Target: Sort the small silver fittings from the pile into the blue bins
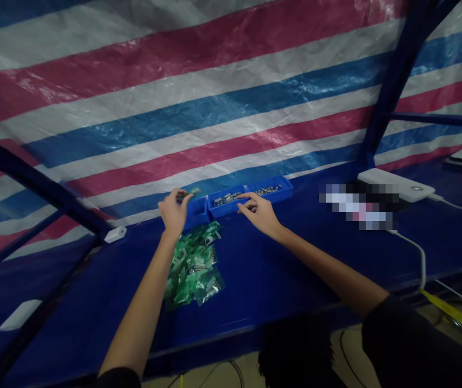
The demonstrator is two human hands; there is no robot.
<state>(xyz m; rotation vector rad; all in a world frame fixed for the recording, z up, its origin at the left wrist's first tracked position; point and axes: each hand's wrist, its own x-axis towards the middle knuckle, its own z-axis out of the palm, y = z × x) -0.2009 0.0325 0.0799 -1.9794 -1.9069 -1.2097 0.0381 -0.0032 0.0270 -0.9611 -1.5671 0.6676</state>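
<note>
Over the left blue bin (197, 213), my left hand (174, 211) pinches a small greenish bag (194, 191) between thumb and fingers. My right hand (260, 213) hovers at the front edge of the longer blue bin (283, 188), its fingers bent and pressed close; whether it holds a tiny part is hidden. Small metal parts (228, 199) lie in that bin's left compartment, and more metal pieces (268, 191) in its right one. A pile of green-tinted clear bags (196, 264) with small parts inside spreads on the blue table, beside my left forearm.
A white power bank (396, 185) with cables lies at the right, near a pixelated object (360, 207). A white adapter (115, 234) sits at the left. Blue metal posts (392, 81) and a striped sheet (198, 108) stand behind the table (271, 280).
</note>
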